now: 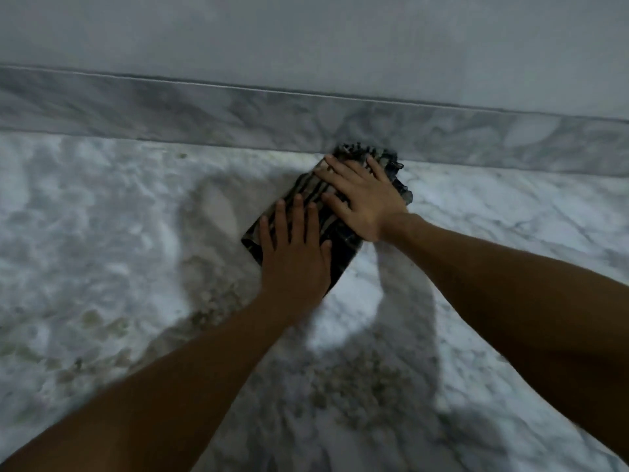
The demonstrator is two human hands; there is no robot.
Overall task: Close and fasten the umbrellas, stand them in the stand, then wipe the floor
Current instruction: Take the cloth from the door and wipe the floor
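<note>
The dark striped folded cloth (308,192) lies on the white marble floor (102,216) beneath 2 flat, straight-fingered hands: left hand (294,257), right hand (362,197).

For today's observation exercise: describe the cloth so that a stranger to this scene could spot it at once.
Find the marble skirting along the wall's foot. The cloth lies folded on the marble floor, its far end at that skirting, under the left hand and right hand. It is the only dark, striped thing on pale stone.
</note>
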